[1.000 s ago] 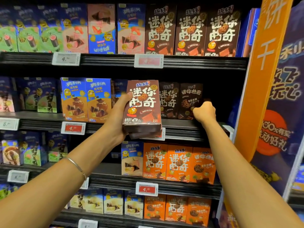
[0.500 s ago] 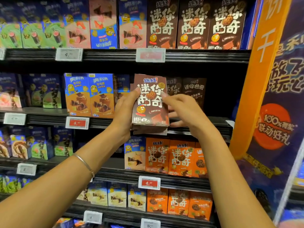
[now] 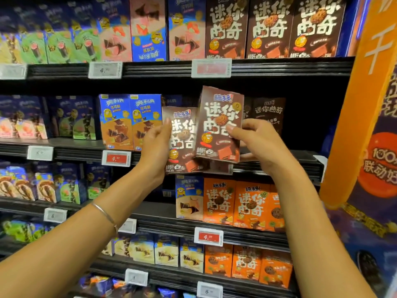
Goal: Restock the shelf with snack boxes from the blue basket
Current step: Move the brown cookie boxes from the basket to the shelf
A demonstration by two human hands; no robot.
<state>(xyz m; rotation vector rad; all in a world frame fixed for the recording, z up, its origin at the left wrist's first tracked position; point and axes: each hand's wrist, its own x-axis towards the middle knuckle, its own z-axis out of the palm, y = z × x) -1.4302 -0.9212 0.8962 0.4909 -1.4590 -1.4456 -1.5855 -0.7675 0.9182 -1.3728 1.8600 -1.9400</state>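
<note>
Two brown cookie boxes are up in front of the 2nd shelf (image 3: 279,166), one per hand. The left hand (image 3: 155,147) has its grip closed on the left brown box (image 3: 182,143), thumb on the front face, box upright & a bit lower. The right hand (image 3: 255,140) has its grip closed on the right brown box (image 3: 219,123), fingers across the front, box tilted slightly w/ its top leaning left; its lower left corner overlaps the left box. A thin bracelet (image 3: 105,214) sits on the left forearm.

Shelf contents: behind the right box, further back on the same shelf, more brown boxes (image 3: 268,115) stand in shadow; just left of the held pair stand two blue minion boxes (image 3: 131,123). Top shelf carries three big brown cookie boxes (image 3: 272,29) at right, pink/blue boxes (image 3: 148,29) in the middle, green ones (image 3: 62,46) at left. Below the hands, orange cookie boxes (image 3: 236,203) fill the right part of the 3rd shelf, next to one blue minion box (image 3: 189,196). Lower still, more orange boxes (image 3: 247,265) beside yellowish ones (image 3: 167,252). Price tags (image 3: 211,68) clip along the shelf edges. An orange banner (image 3: 365,93) stands at right. Blue basket isn't in view.
</note>
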